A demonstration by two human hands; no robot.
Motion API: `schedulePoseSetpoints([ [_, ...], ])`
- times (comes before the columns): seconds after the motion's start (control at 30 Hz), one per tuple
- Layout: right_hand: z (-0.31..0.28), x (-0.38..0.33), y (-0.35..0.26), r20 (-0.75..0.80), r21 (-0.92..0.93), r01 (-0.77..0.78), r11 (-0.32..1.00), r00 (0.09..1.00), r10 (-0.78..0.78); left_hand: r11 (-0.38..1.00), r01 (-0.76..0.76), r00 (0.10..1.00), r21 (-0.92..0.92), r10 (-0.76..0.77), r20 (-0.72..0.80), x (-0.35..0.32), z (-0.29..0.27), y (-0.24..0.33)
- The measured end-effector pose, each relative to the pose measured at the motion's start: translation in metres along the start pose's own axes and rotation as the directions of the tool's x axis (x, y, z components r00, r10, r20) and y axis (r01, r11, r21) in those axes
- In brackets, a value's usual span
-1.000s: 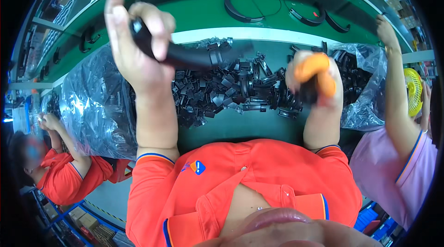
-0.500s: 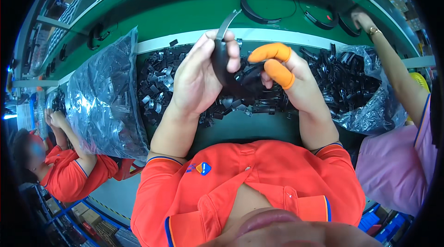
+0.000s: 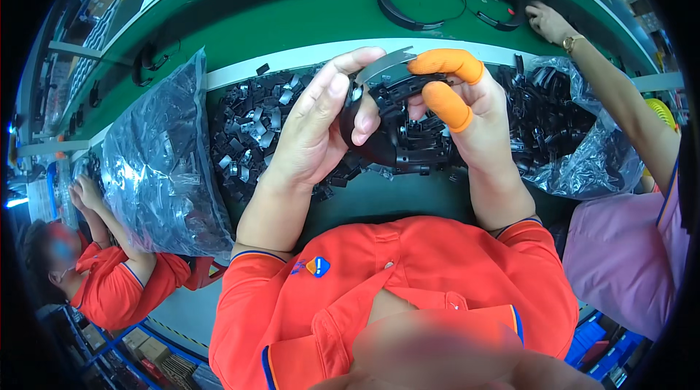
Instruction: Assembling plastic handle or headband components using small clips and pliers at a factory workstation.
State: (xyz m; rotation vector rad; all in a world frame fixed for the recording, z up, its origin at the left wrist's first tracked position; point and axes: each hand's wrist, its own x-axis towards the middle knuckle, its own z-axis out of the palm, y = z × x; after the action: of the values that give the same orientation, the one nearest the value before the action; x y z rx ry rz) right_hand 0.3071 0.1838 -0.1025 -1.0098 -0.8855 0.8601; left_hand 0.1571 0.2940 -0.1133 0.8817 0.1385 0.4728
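My left hand (image 3: 321, 113) is closed around one end of a black curved headband (image 3: 373, 148). A thin silvery metal strip (image 3: 385, 63) sticks out of that end and bends over to the right. My right hand (image 3: 470, 102) wears orange finger covers on thumb and forefinger. Its forefinger is at the strip's tip, and dark material shows between forefinger and thumb, seemingly the band's other end. Dark parts behind blur the band's outline. Beneath both hands lies a heap of small black and shiny pieces (image 3: 251, 124).
A large clear plastic bag (image 3: 164, 164) stands at left; another crumpled bag (image 3: 594, 164) with black curved parts lies at right. Beyond the white ledge, headbands (image 3: 408, 14) rest on a green surface (image 3: 306, 14). A co-worker's arm (image 3: 620, 87) reaches in from the right; another person (image 3: 127, 273) works at left.
The metal strip has tilted over to the right, toward my right hand. My right hand has risen slightly and its forefinger has come to the strip's tip. The right co-worker's hand has moved left.
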Motion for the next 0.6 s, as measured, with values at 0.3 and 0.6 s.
schedulePoseSetpoints([
  [0.3,0.002,-0.003,0.005,-0.016,-0.076,0.029,0.997,0.999,-0.03,0.996,0.048,0.998,0.078,-0.046,-0.03,0.002,0.007,-0.003],
  [0.6,0.003,0.0,0.008,0.035,-0.091,0.075,0.993,0.997,-0.072,0.993,0.032,0.999,0.114,-0.03,-0.014,0.002,-0.002,-0.005],
])
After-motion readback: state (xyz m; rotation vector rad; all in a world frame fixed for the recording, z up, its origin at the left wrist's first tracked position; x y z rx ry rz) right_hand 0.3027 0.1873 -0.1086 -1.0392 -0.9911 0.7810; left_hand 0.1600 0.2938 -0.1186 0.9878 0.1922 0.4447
